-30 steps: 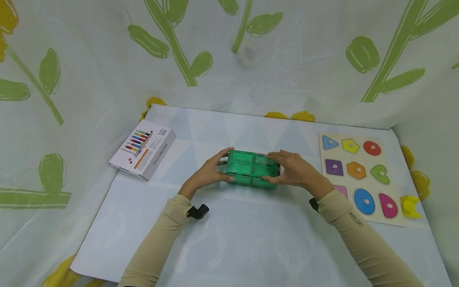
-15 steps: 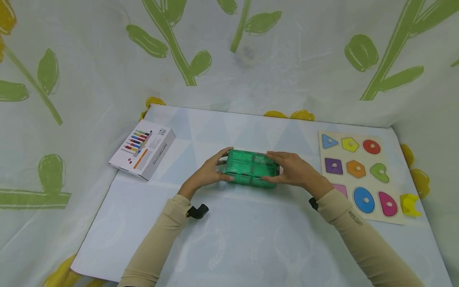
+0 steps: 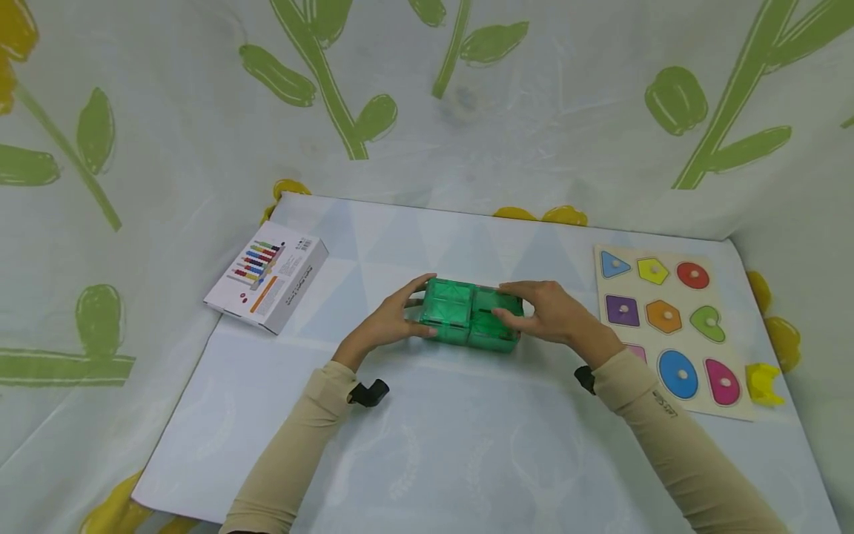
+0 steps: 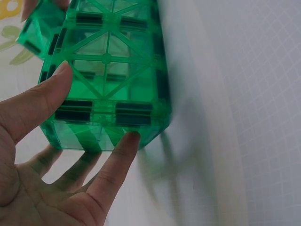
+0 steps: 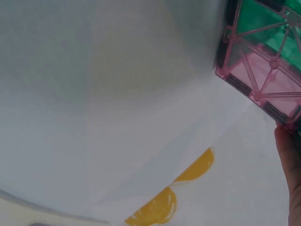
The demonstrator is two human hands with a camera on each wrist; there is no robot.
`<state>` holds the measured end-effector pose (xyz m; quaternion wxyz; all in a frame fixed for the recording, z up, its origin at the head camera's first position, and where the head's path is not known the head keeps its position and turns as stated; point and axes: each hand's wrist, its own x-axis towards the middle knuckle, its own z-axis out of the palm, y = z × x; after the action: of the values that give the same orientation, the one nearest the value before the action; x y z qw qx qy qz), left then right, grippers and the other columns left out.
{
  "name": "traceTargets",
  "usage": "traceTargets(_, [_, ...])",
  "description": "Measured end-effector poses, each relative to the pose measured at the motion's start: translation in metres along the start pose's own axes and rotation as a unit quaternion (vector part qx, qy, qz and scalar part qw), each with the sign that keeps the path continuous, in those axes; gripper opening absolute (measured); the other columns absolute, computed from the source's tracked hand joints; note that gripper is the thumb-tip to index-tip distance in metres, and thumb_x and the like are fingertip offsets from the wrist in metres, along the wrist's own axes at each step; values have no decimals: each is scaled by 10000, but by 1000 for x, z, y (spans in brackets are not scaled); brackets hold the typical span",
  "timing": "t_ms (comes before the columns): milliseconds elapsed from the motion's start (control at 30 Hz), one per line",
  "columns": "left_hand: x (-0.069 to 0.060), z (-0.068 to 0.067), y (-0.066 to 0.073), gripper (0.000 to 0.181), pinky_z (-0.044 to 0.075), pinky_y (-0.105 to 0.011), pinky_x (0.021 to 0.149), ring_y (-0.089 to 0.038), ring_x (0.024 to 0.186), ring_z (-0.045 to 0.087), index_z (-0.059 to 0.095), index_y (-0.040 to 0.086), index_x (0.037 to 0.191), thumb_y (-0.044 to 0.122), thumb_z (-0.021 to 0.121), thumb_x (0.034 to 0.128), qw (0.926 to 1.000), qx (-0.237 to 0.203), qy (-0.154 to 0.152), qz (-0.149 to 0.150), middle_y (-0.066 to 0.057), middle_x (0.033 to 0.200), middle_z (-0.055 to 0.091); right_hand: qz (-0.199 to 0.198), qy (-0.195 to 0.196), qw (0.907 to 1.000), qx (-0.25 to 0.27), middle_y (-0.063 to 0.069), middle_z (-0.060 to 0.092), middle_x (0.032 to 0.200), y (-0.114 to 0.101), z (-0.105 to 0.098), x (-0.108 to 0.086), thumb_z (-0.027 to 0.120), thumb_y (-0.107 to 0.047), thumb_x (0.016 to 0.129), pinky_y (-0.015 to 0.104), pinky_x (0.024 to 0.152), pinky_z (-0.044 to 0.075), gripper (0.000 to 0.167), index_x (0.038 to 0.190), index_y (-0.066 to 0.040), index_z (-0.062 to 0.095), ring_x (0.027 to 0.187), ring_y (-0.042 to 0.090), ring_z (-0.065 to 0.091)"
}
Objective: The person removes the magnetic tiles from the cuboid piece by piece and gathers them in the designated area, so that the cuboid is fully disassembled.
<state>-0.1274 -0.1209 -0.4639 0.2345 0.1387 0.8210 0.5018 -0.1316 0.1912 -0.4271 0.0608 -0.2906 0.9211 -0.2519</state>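
A box built of translucent green magnetic tiles [image 3: 448, 305] stands mid-table in the head view. Its left end is gripped by my left hand [image 3: 385, 320], thumb on the near side and fingers on the far side. At the opposite end, my right hand [image 3: 555, 311] pinches a green magnetic tile [image 4: 41, 29], which tilts away from the box's top in the left wrist view. A pink magnetic tile [image 5: 270, 66] forms the right end, seen in the right wrist view. Part of the right hand is cut off there.
A white box with an abacus picture [image 3: 263, 276] lies at the table's left. On the right are a wooden shape puzzle board [image 3: 667, 348] and a small yellow piece [image 3: 763, 384]. A leaf-printed curtain [image 3: 520, 133] hangs behind the table [image 3: 427, 445].
The right thumb has moved up from the box's near side onto its top. The top tile at the right end now tilts. My left hand keeps its hold.
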Motion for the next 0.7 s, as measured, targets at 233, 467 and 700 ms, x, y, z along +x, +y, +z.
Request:
traceTargets(233, [0,-1,1,1007,382,-656,1132,-417,1504,322,214,326,1603,150,832,827,10000,-10,-26,21,-20,1695,181,475,666,9948,599,155,723,1234,4,2,-1,548,-348,1037,575,1044,501,385,1222,-52,710,1208,376,648])
traceTargets(467, [0,0,-1,1006,373,-659,1137,-423,1505,315,205,326,1605,162,829,833,10000,-25,-42,58,-60,1690,192,441,1341,9822,1240,170,761,1102,7,4,4,701,-233,954,546,931,575,268,1120,-26,741,1057,380,725])
traceTargets(700, [0,1,-3,1013,353,-651,1157,-383,1519,303,221,319,1603,145,839,820,9999,-53,41,109,-27,1690,199,807,1040,9779,1626,156,762,895,17,12,7,724,-193,937,243,709,580,188,965,-8,740,820,282,731])
